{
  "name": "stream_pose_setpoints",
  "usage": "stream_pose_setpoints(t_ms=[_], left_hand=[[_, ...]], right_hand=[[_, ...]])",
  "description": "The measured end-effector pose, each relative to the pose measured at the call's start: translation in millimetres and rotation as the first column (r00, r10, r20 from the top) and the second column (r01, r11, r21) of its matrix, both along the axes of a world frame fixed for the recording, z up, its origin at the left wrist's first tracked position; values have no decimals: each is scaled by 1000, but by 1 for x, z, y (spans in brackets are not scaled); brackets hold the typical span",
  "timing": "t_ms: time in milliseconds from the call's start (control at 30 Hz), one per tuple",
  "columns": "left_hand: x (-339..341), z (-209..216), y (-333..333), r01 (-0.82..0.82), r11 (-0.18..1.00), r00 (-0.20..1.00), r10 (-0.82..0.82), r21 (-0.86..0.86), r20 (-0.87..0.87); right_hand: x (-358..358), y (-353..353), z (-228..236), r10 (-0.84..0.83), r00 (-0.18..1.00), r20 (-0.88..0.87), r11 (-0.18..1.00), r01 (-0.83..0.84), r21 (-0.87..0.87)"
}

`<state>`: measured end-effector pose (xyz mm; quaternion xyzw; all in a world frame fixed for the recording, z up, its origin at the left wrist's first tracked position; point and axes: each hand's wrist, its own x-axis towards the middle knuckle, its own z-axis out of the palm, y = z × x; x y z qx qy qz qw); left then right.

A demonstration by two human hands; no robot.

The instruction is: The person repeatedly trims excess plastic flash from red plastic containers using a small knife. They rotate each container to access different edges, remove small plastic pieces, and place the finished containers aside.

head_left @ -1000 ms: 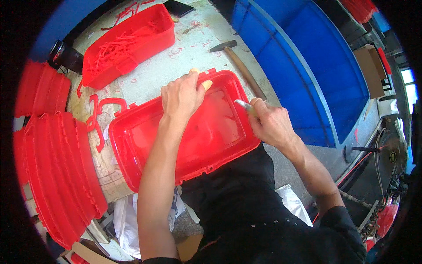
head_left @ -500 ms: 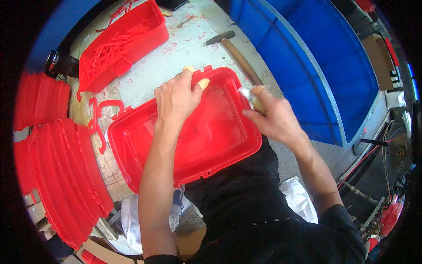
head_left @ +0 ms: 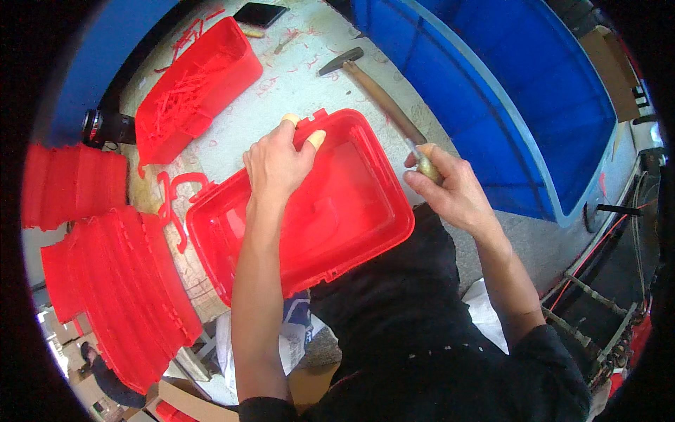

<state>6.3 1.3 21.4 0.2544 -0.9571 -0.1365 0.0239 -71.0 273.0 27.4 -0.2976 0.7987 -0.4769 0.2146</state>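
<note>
A shallow red plastic box shell (head_left: 402, 211) lies tilted at the table's edge, partly over my lap. My left hand (head_left: 274, 163) is closed on its far rim, fingers outside and thumb inside; yellow covers sit on the thumb tip and a fingertip. Just off the shell's right side, my right hand (head_left: 460, 195) grips a small hand tool with a yellowish handle (head_left: 427, 169) and a short, thin metal tip. The tip points up and away, apart from the rim. My left forearm hides part of the shell's inside. Left of the shell lies a red plastic handle (head_left: 188, 178).
A red bin (head_left: 235, 91) with red plastic scraps stands far left, beside a black cylinder (head_left: 105, 129). A hammer (head_left: 383, 98) lies beyond the shell, near a large blue tub (head_left: 517, 133). Stacked red shells (head_left: 133, 295) rise at left. A black phone-like slab (head_left: 260, 13) lies at the back.
My right hand with the tool has drawn away from the shell's right rim, to the right and nearer me. The left hand keeps its grip. The whole view has shifted slightly.
</note>
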Motion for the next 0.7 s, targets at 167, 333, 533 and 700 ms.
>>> stream_pose_setpoints(t_ms=[167, 333, 533, 700], left_hand=[[13, 31, -38, 58, 998, 919, -51, -8, 391], [70, 113, -22, 127, 959, 907, -9, -254, 420], [174, 111, 66, -19, 764, 914, -248, -645, -321], [187, 16, 111, 301, 675, 868, -487, -674, -100]], right_hand=[[-4, -1, 3, -32, 997, -67, 979, 45, 199], [4, -14, -13, 12, 889, -458, 958, 121, 260], [26, -10, -28, 108, 975, 192, 832, 17, -555], [57, -10, -26, 208, 860, 466, 850, 76, -521]])
